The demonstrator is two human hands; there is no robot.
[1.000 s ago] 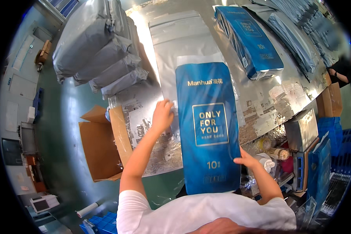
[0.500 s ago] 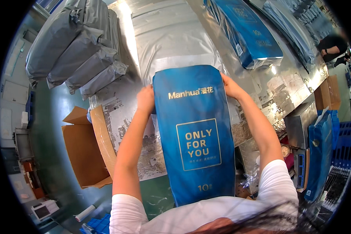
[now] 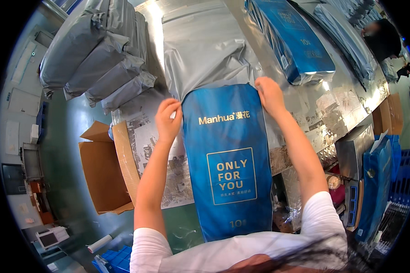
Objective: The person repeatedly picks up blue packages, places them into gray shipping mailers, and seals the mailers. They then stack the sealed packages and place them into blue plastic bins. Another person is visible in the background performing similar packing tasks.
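Observation:
A long blue plastic-wrapped pack with gold lettering lies lengthwise in front of me, its near end against my body. Its far end is tucked under the mouth of a silver-grey plastic mailing bag, which lies flat and creased on the table. At the left corner of the bag's mouth, my left hand is closed in a pinch on the film. My right hand grips the right corner of the mouth, beside the pack's far right corner. The inside of the bag is hidden.
Filled grey bags are stacked at the far left, above an open cardboard box. Another blue pack lies at the far right on the metal table. A person in dark clothing is beyond it.
The bag's mouth has come over the pack's far end, covering the pale strip seen before. Both hands now hold the mouth's corners, and the pack sits slightly nearer to me.

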